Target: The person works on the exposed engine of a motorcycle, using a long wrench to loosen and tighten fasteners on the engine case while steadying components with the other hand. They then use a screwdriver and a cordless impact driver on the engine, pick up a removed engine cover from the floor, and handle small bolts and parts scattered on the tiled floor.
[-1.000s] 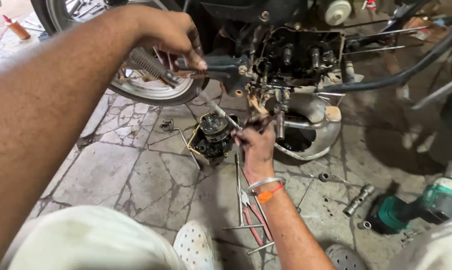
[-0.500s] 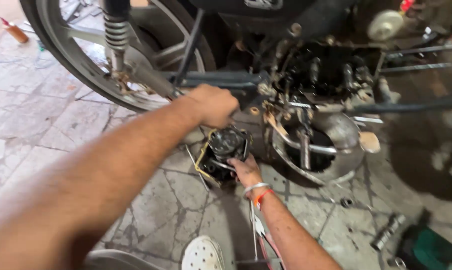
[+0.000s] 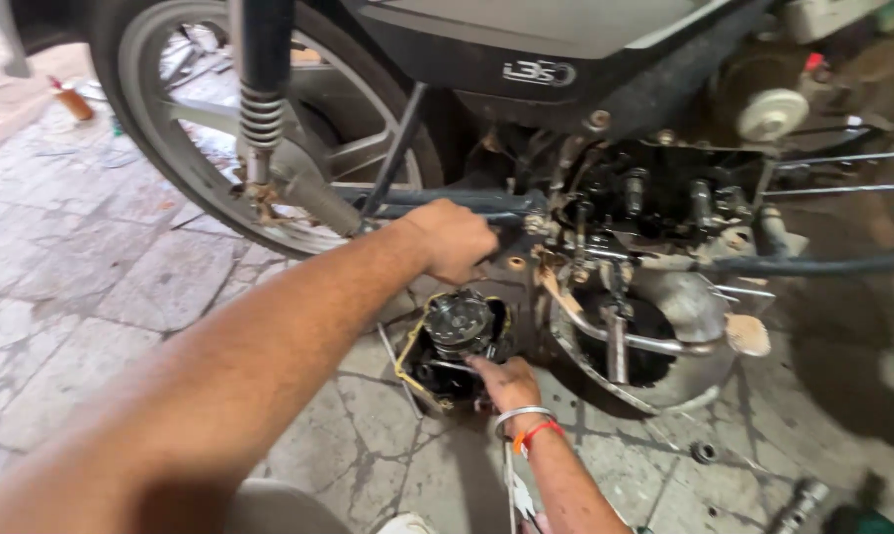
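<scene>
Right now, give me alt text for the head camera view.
A person's left hand grips a dark metal frame tube of a stripped motorcycle, while the right hand touches a round greasy engine assembly on the cracked stone floor, beside the spoked rear wheel.

One small silvery emblem (image 3: pixel 538 72) is seen on the motorcycle's dark side panel (image 3: pixel 486 49) (lettering left unread).

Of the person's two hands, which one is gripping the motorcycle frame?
The left hand, closed around the dark frame tube near the rear wheel. The right hand, wearing wrist bands, is lower down, at the round engine part on the floor.
</scene>
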